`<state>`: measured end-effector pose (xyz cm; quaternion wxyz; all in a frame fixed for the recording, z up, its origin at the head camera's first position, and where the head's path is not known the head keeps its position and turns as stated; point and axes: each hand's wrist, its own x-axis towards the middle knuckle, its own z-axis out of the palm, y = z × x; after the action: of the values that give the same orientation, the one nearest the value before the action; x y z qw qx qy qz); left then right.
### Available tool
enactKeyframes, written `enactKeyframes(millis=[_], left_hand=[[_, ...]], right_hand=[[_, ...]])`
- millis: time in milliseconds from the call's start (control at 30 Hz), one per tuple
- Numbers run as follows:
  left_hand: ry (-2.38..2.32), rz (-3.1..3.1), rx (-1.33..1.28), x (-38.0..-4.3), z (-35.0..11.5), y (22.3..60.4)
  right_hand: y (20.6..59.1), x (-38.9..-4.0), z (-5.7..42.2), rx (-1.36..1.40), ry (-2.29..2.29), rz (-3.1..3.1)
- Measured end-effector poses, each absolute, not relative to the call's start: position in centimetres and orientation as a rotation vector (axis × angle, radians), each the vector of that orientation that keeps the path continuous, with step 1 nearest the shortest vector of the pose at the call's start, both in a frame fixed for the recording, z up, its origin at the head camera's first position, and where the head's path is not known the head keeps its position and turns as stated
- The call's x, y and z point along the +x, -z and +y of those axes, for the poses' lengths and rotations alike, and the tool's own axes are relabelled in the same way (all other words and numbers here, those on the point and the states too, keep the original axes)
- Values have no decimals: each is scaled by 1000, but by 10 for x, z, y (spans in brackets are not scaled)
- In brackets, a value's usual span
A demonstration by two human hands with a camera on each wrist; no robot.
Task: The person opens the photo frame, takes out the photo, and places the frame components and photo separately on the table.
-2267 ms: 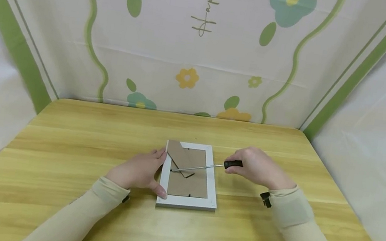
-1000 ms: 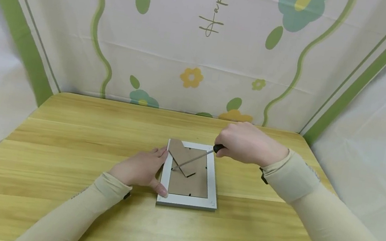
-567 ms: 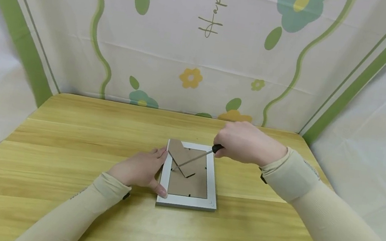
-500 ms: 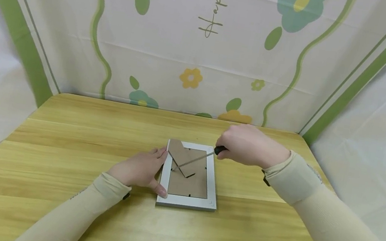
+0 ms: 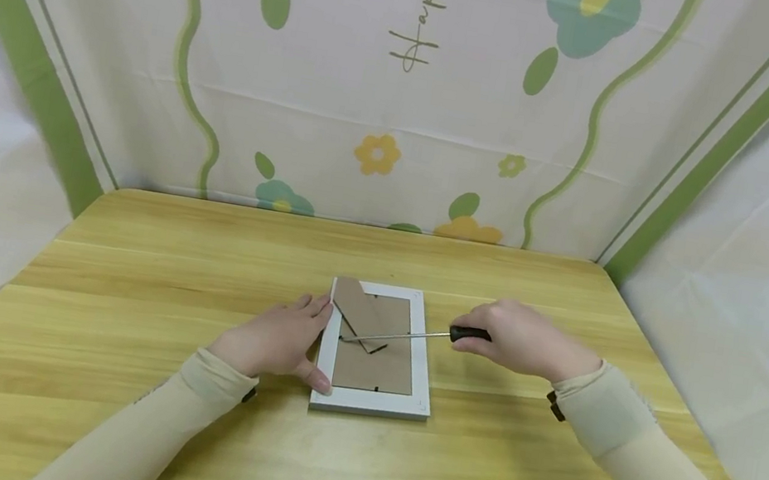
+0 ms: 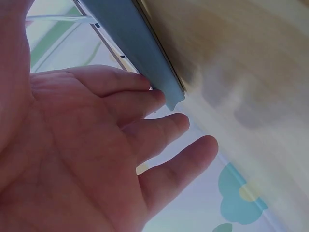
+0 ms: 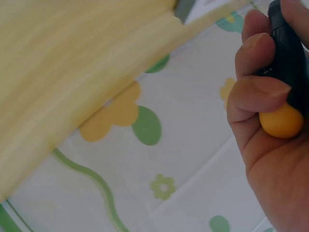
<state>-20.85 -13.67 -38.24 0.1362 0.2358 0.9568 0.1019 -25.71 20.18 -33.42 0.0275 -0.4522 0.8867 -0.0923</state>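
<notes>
A white picture frame [image 5: 421,372] lies face down on the table, its brown backing board [image 5: 371,374] held by small black tabs. On the backing, a brown easel stand [image 5: 354,300] lies slanted. My left hand [image 5: 278,338] rests along the frame's left side, thumb on the near left corner; in the left wrist view its fingers [image 6: 161,137] are extended, some touching the edge. My right hand [image 5: 527,340] grips the black handle of a screwdriver [image 5: 403,335]. Its shaft crosses the frame at a low angle, tip at the left tab. In the right wrist view, the handle's orange end [image 7: 281,122] shows.
The frame sits mid-table on a wood-grain table [image 5: 202,245]. A white cloth backdrop [image 5: 319,79] with printed flowers rises behind the far edge, and white cloth sides [image 5: 749,273] stand at left and right.
My right hand has moved down and to the right, so the screwdriver now slopes less steeply, its tip still by the left tab. The frame and my left hand stay nearly in place.
</notes>
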Motion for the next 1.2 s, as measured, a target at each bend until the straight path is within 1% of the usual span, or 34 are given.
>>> enactKeyframes(millis=[233,600,733,900,1200], left_hand=[[-277,2785,700,-207,-136,382],[-263,2796,717,-207,-137,383],[-247,2795,721,-207,-137,382],[-257,2782,710,-210,-137,382],[-263,2775,719,-212,-139,386]], right_hand=[[356,-256,211,-1388,334,2707],[360,-255,207,-1443,373,2702],[353,-255,205,-1554,328,2726],[334,-256,197,-1675,210,2751],[307,-261,180,-1604,14,2720]])
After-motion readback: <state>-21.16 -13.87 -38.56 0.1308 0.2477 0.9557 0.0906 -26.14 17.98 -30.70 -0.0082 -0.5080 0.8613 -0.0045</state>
